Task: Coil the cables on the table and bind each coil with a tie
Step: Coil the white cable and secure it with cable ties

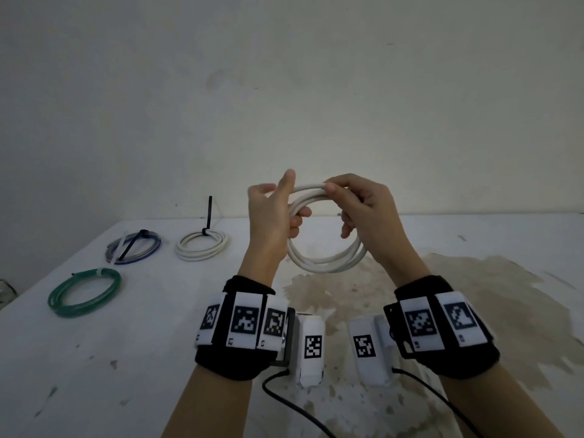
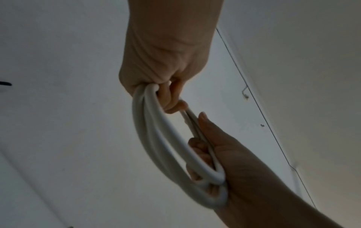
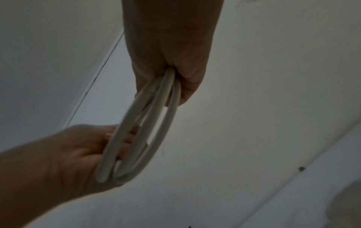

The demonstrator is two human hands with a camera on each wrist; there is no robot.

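Above the table (image 1: 158,358), head view: our left hand (image 1: 271,216) and right hand (image 1: 363,210) curl around the white cable coil (image 1: 325,260), held aloft. Left wrist view: fingers (image 2: 171,98) hook the springy, light loops. Right wrist view: our grip belongs at opposite sides.

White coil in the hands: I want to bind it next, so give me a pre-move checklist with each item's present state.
1. Left hand grips the white coil: ok.
2. Right hand pinches its top: ok.
3. Loops gathered: ok.
4. Coil clear of the table: ok.
5. Tie on this coil: not ok, none seen.
6. Spare tie within reach: cannot tell; the black tie already binds the small white coil.
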